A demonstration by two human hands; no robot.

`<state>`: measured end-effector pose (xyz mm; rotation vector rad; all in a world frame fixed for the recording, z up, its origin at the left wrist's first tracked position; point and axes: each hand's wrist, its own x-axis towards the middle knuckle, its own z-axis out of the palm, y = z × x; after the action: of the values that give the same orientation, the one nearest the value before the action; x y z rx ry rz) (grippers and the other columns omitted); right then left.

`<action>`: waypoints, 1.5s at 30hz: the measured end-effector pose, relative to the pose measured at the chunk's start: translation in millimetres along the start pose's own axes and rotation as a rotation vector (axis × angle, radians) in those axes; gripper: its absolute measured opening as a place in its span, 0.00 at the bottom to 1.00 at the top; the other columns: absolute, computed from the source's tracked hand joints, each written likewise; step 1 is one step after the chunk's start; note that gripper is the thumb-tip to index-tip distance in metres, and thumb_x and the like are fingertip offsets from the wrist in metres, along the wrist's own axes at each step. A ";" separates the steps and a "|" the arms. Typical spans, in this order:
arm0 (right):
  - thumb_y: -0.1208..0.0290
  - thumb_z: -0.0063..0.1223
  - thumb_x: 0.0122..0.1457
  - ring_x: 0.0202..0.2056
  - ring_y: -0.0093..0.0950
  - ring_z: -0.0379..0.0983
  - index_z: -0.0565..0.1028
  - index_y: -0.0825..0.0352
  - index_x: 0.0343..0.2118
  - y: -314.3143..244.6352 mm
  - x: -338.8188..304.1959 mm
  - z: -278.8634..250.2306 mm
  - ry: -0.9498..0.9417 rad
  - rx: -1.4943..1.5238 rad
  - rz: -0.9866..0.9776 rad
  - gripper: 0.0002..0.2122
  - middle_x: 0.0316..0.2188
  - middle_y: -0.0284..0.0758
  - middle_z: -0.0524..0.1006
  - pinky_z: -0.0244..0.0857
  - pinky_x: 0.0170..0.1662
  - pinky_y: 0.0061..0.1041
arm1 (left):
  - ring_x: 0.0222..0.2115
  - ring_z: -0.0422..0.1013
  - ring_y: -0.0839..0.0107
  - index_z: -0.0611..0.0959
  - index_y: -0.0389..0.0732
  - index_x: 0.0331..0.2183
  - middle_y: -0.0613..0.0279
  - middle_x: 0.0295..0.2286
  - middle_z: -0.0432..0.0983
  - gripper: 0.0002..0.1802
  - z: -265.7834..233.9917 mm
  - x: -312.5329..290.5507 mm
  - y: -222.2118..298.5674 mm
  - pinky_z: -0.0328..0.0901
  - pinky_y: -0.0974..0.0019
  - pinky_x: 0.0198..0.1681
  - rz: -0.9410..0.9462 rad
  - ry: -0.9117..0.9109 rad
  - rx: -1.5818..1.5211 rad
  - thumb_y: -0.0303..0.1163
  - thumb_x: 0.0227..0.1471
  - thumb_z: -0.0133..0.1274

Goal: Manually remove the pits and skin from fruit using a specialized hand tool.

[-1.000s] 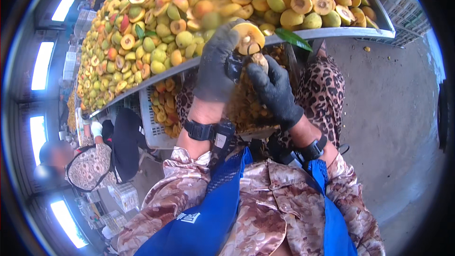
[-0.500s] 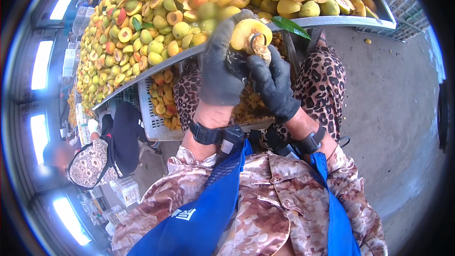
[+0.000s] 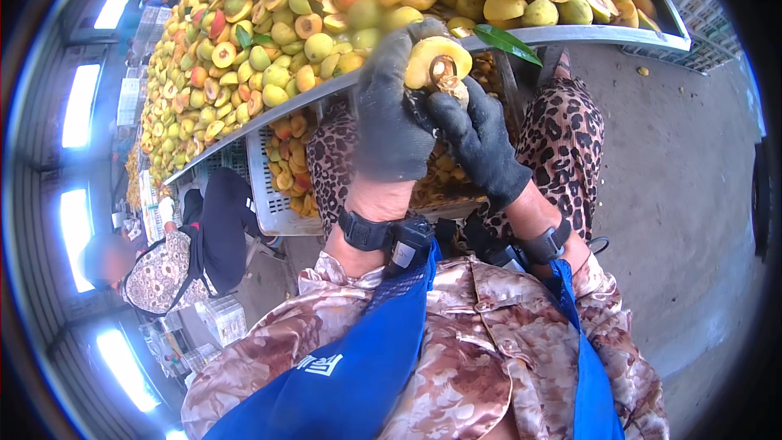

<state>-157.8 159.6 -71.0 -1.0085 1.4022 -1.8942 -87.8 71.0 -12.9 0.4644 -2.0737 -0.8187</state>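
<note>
A halved yellow peach point(image 3: 422, 63) is gripped in my gloved left hand point(image 3: 389, 118), its cut face turned up. My gloved right hand point(image 3: 482, 143) is closed on a small pitting tool point(image 3: 444, 69), whose thin curved metal loop sits in the peach's centre, around the pit area. The tool's handle is mostly hidden by the fingers. Pale, ragged matter shows between the loop and my right fingertips; I cannot tell whether it is pit or flesh. Both hands are above my lap, just short of the metal rim of the sorting table point(image 3: 562, 35).
Peach halves point(image 3: 269, 57) are heaped on the table, with a green leaf point(image 3: 507, 43) at its edge. Below, a white crate point(image 3: 269, 204) holds more halves. A co-worker point(image 3: 175, 265) sits at left. Stacked crates point(image 3: 692, 24) stand at far right, beside concrete floor point(image 3: 676, 195).
The whole view has shifted slightly, so the scene sits a little farther right. Both hands keep their hold on the peach and the tool, with the loop turned slightly in the flesh.
</note>
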 end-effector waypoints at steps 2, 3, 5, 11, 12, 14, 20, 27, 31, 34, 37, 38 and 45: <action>0.63 0.52 0.63 0.38 0.46 0.79 0.72 0.73 0.45 0.3 -2.2 1.3 -0.021 0.022 -0.004 0.16 0.33 0.50 0.80 0.70 0.40 0.36 | 0.37 0.77 0.61 0.80 0.37 0.39 0.55 0.36 0.79 0.16 5.9 -2.1 0.9 0.71 0.62 0.44 -0.218 0.043 -0.229 0.24 0.44 0.60; 0.63 0.52 0.63 0.39 0.46 0.79 0.72 0.73 0.45 4.8 -5.3 3.8 0.003 0.006 -0.044 0.16 0.33 0.51 0.80 0.70 0.40 0.37 | 0.37 0.77 0.60 0.79 0.36 0.40 0.54 0.37 0.79 0.17 5.1 -4.2 -1.0 0.71 0.61 0.44 -0.285 0.030 -0.290 0.24 0.45 0.60; 0.63 0.52 0.63 0.39 0.46 0.79 0.72 0.73 0.45 5.6 -7.0 6.0 0.027 -0.009 -0.090 0.16 0.33 0.51 0.79 0.70 0.40 0.37 | 0.38 0.77 0.60 0.78 0.36 0.42 0.53 0.37 0.79 0.17 2.3 -6.4 -4.6 0.72 0.61 0.44 -0.347 0.018 -0.353 0.24 0.47 0.59; 0.63 0.52 0.64 0.38 0.47 0.79 0.72 0.72 0.46 1.3 -8.9 5.9 0.013 -0.185 -0.047 0.16 0.32 0.50 0.80 0.70 0.39 0.37 | 0.38 0.78 0.57 0.72 0.37 0.49 0.49 0.40 0.78 0.19 4.5 -12.0 -22.5 0.73 0.60 0.45 -0.297 0.034 -0.379 0.23 0.55 0.55; 0.63 0.52 0.64 0.37 0.47 0.79 0.72 0.72 0.46 2.4 -9.8 7.0 0.030 -0.126 -0.053 0.16 0.32 0.50 0.80 0.71 0.38 0.37 | 0.37 0.78 0.58 0.73 0.36 0.47 0.50 0.39 0.79 0.14 6.4 -13.2 -19.0 0.73 0.60 0.44 -0.281 0.046 -0.320 0.26 0.58 0.52; 0.63 0.52 0.64 0.36 0.47 0.79 0.72 0.72 0.46 4.8 -10.4 10.7 0.065 -0.068 -0.059 0.16 0.31 0.49 0.80 0.71 0.38 0.36 | 0.37 0.78 0.60 0.75 0.35 0.45 0.51 0.38 0.79 0.12 6.0 -10.2 -6.9 0.73 0.61 0.44 -0.262 0.041 -0.266 0.28 0.62 0.49; 0.61 0.53 0.64 0.36 0.40 0.81 0.74 0.72 0.44 -7.0 -11.0 10.0 0.080 -0.054 -0.040 0.16 0.32 0.48 0.81 0.71 0.38 0.35 | 0.36 0.76 0.68 0.79 0.30 0.43 0.55 0.37 0.79 0.27 3.7 -4.2 13.2 0.72 0.66 0.43 -0.548 0.092 -0.577 0.45 0.70 0.35; 0.49 0.45 0.67 0.13 0.18 0.61 0.70 0.61 0.36 -0.5 -3.7 -0.9 -0.031 0.760 0.402 0.18 0.18 0.28 0.68 0.53 0.14 0.15 | 0.51 0.70 0.67 0.75 0.30 0.53 0.51 0.50 0.74 0.27 -10.1 -1.0 6.9 0.63 0.64 0.57 -0.340 -0.193 -0.519 0.44 0.69 0.38; 0.52 0.46 0.67 0.13 0.16 0.59 0.72 0.62 0.40 -8.2 -9.1 -3.7 -0.110 0.974 0.624 0.16 0.18 0.25 0.68 0.53 0.15 0.15 | 0.50 0.71 0.67 0.73 0.30 0.55 0.53 0.49 0.74 0.28 -15.4 -9.5 -1.0 0.64 0.66 0.56 -0.375 -0.189 -0.445 0.45 0.68 0.41; 0.62 0.48 0.67 0.26 0.14 0.67 0.75 0.68 0.40 -9.4 -11.0 -2.9 -0.234 0.514 0.556 0.13 0.22 0.25 0.72 0.62 0.29 0.16 | 0.47 0.73 0.69 0.73 0.31 0.54 0.55 0.47 0.75 0.33 -23.2 -15.7 -16.2 0.67 0.67 0.52 -0.539 -0.105 -0.669 0.53 0.68 0.37; 0.61 0.50 0.65 0.32 0.22 0.73 0.77 0.72 0.40 -1.0 -14.7 11.0 -0.174 0.323 0.386 0.16 0.29 0.34 0.80 0.68 0.37 0.24 | 0.45 0.74 0.66 0.73 0.33 0.53 0.53 0.45 0.75 0.35 -21.5 -19.5 -22.6 0.70 0.64 0.51 -0.652 -0.020 -0.943 0.55 0.68 0.31; 0.61 0.50 0.65 0.32 0.24 0.74 0.77 0.73 0.39 1.9 -15.4 12.9 -0.136 0.241 0.370 0.16 0.31 0.37 0.81 0.69 0.38 0.27 | 0.45 0.74 0.66 0.73 0.33 0.53 0.53 0.45 0.75 0.35 -20.8 -21.3 -22.1 0.70 0.64 0.51 -0.653 -0.013 -0.945 0.55 0.68 0.31; 0.58 0.53 0.63 0.30 0.42 0.79 0.75 0.72 0.38 8.1 -13.9 14.2 -0.094 -0.119 0.117 0.17 0.27 0.51 0.79 0.69 0.34 0.36 | 0.44 0.75 0.66 0.74 0.32 0.51 0.53 0.44 0.75 0.32 -25.9 -22.3 -21.1 0.71 0.65 0.48 -0.617 0.033 -0.676 0.52 0.69 0.32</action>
<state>-138.2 160.9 -79.7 -1.0345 1.5002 -1.6746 -53.1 58.8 -29.0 0.7272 -1.4842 -1.7710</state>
